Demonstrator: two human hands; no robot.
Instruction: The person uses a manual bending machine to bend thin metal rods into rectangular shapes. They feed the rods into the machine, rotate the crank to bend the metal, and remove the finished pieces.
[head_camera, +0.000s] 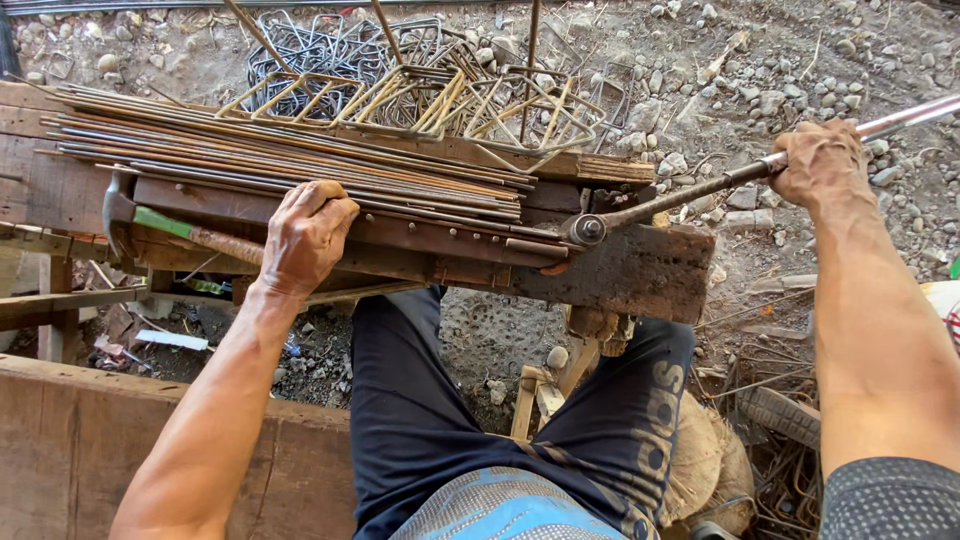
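Rods (300, 150) under left hand (305, 235); right hand (822, 160) grips lever (690, 192).

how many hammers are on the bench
1. The hammer lies at the bench's left end, its handle running under the left hand. More could be hidden beneath the straight rods.

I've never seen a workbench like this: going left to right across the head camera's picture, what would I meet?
Hammer → left hand on the straight steel rods → pivot bolt → bending lever → right hand.
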